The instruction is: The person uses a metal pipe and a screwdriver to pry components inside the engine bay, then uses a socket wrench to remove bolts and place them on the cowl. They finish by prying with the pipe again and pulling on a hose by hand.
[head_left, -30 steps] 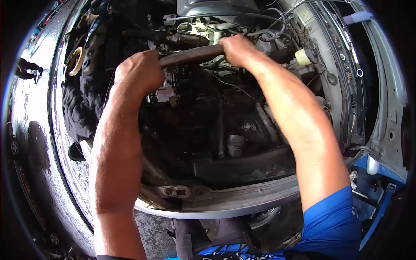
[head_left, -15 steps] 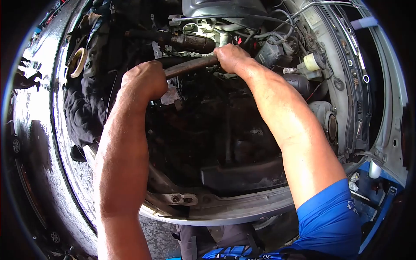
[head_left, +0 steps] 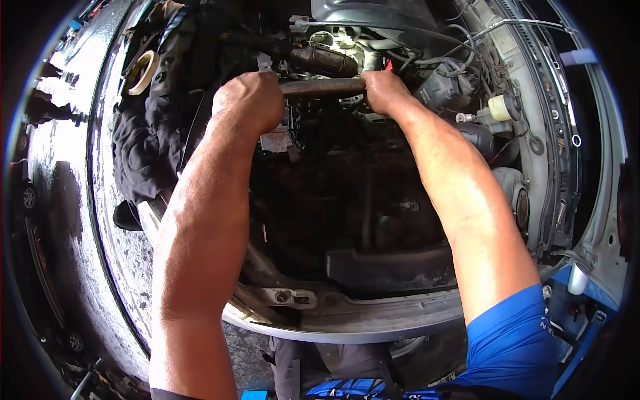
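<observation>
A brown, rusty metal bar or pipe (head_left: 323, 88) lies nearly level across the far part of a car's engine bay (head_left: 393, 180). My left hand (head_left: 248, 105) is closed in a fist round its left end. At the other end, my right hand (head_left: 385, 92) is wrapped over the bar. Whether the bar joins something beneath my fists is hidden. Just beyond it sits a dark, rusty cylindrical part (head_left: 325, 61), close to lit engine pieces.
Black cloth (head_left: 143, 143) and a tape roll (head_left: 143, 73) rest on the left side. To the right are a yellowish reservoir (head_left: 501, 108), hoses and wiring. The car's front edge (head_left: 360, 323) runs below my arms, with a blue frame (head_left: 580, 347) at lower right.
The bar has gone from slanting to almost level as my left hand moved forward with it. Both hands keep their hold. The whole view has shifted slightly.
</observation>
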A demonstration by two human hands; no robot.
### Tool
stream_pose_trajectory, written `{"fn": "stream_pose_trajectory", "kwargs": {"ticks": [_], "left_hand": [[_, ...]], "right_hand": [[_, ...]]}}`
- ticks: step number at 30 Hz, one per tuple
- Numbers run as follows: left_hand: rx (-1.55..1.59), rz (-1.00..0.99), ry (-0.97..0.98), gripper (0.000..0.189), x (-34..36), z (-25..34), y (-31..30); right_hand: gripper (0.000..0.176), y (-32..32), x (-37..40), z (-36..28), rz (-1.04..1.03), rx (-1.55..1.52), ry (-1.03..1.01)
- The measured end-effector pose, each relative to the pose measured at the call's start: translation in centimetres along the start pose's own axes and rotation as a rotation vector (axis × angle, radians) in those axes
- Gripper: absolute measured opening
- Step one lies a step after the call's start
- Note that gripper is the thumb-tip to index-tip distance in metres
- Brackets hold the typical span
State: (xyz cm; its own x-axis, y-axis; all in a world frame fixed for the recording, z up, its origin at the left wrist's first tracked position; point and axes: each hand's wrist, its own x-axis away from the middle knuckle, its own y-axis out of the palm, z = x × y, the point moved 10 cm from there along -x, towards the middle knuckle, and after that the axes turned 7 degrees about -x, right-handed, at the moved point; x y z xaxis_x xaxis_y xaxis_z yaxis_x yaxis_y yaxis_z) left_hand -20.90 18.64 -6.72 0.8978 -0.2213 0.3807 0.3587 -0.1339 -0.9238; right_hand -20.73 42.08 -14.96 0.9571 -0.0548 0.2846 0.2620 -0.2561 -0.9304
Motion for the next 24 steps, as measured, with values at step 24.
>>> {"fn": "stream_pose_trajectory", "kwargs": {"ticks": [24], "left_hand": [[-0.134, -0.226, 0.013, 0.043, 2.3, 2.8, 5.9]], "right_hand": [[0.018, 0.5, -1.5, -2.8, 0.034, 0.011, -0.288]]}}
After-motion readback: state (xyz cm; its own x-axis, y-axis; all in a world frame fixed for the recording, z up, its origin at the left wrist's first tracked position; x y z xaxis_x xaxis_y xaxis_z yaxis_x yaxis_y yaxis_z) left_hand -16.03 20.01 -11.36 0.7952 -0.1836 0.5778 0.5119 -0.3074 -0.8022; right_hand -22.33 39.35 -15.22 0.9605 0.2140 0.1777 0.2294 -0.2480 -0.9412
